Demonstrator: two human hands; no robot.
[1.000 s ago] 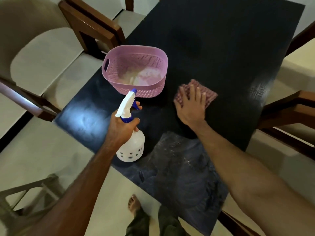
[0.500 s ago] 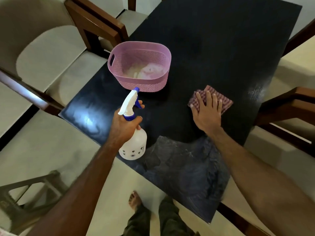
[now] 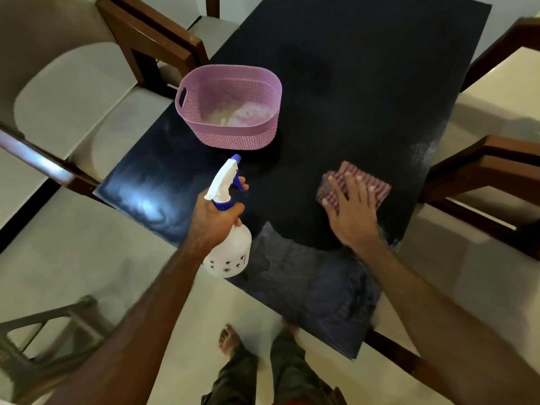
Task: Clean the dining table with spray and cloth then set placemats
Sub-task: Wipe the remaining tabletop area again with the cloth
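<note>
While the left hand [image 3: 214,220] grips the neck of a white spray bottle [image 3: 229,247], its fingers are curled round the blue collar just below the spray head, with the forefinger reaching forward to the blue trigger and the thumb wrapped across the near side. The bottle is upright, its nozzle pointing away from the person, and its round body hangs below the fingers over the near edge of the dark dining table [image 3: 350,83]. The right hand [image 3: 349,210] lies flat on a folded red-checked cloth [image 3: 355,182], its fingers straight and slightly spread, pressing the cloth down against the tabletop; the cloth shows beyond the fingertips and to both sides of them. Just behind the right wrist, a dull, smeared patch covers the near corner of the table. Beyond the left fingers, well past the nozzle, stands a pink perforated basket [image 3: 230,135] with pale folded things inside, too blurred to name. Wooden chairs [image 3: 152,36] with pale seats stand on either side of the table. The person's bare feet show on the floor below.
</note>
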